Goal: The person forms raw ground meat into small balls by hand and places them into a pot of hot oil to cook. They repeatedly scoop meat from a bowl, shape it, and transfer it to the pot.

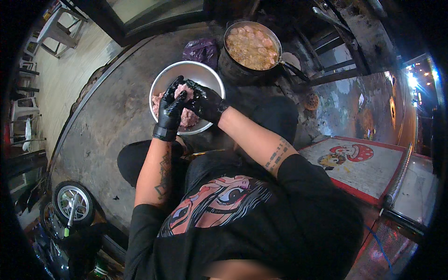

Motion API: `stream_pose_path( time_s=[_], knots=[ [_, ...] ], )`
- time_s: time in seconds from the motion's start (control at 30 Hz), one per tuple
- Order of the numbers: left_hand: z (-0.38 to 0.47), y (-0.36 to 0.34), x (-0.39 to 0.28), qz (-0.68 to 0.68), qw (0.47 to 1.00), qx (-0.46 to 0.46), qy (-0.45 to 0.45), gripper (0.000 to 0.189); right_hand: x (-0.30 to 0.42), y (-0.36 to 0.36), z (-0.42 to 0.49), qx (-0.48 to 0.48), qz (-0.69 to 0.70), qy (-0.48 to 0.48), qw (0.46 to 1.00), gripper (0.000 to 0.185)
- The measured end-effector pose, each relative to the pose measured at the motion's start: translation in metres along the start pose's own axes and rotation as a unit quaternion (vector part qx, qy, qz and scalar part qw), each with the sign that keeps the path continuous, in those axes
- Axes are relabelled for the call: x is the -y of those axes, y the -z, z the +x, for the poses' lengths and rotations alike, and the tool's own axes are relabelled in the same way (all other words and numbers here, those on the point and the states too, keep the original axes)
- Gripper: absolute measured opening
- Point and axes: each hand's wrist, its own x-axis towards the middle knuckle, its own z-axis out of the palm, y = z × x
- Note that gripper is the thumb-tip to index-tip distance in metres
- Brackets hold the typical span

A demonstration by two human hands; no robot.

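Observation:
A lump of raw ground meat (183, 92) sits between my two black-gloved hands, above a round metal bowl (213, 73). My left hand (171, 110) cups the lump from the left, its fingers pointing up and thumb across the front. From the right, my right hand (206, 99) presses its curled fingers against the same lump. More raw ground meat (189, 118) lies in the bowl below and to the left, partly covered by the hands. Beyond the bowl, to the right, a pan (252, 45) holds pale meat pieces in bubbling liquid.
A purple plastic bag (200, 50) lies behind the bowl. The pan's dark handle (295, 71) juts right. At the right stands a red-edged white panel (360, 164) with a mushroom picture. A motorbike wheel (73, 203) is at lower left, a plastic stool (59, 31) at upper left.

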Motion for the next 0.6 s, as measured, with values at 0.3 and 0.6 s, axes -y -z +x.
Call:
stream_pose_path(
  time_s=[0.3, 0.6],
  knots=[
    [0.002, 0.008, 0.005, 0.06, 0.998, -0.026, 0.025, 0.055, -0.093, 0.21, 0.0, 0.049, 0.004, -0.158, 0.986, 0.031],
    [0.019, 0.005, 0.006, 0.099, 0.993, -0.027, 0.055, 0.046, -0.147, 0.399, -0.015, -0.019, -0.463, -0.472, 0.75, 0.042]
  ],
)
